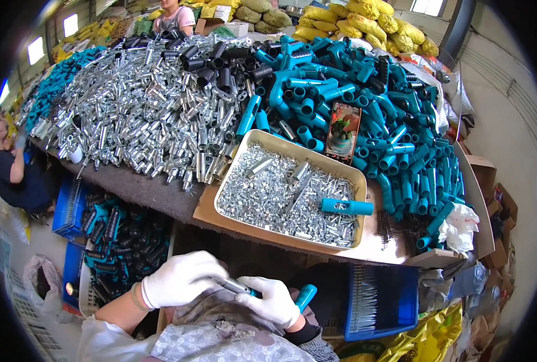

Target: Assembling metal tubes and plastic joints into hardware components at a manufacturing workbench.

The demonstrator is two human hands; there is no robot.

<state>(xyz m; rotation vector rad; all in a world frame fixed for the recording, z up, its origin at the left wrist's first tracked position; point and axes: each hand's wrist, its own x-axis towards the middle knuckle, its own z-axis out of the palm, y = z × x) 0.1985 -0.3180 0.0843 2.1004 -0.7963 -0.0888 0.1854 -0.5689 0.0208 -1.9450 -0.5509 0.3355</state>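
Observation:
Both my hands wear white gloves and meet above my lap, below the table edge. My left hand (184,279) is closed, its fingers pinching the far end of a silver metal tube (235,286). Wrapped round a teal tube (306,295) is my right hand (272,300); the teal end sticks out past its outer side. A bit of teal also shows beside the metal tube, but the glove hides how the two pieces join. Ahead of my hands stands a cream tray (220,208) full of small metal pieces, with another teal tube (347,207) lying across its right side.
Silver metal sleeves (154,108) heap up at left, teal tubes (401,145) at right. A phone (343,131) leans behind the tray. Below are a blue bin (411,301) with metal rods and a crate of black-and-teal handles (114,235). Two other people are at the table's far sides.

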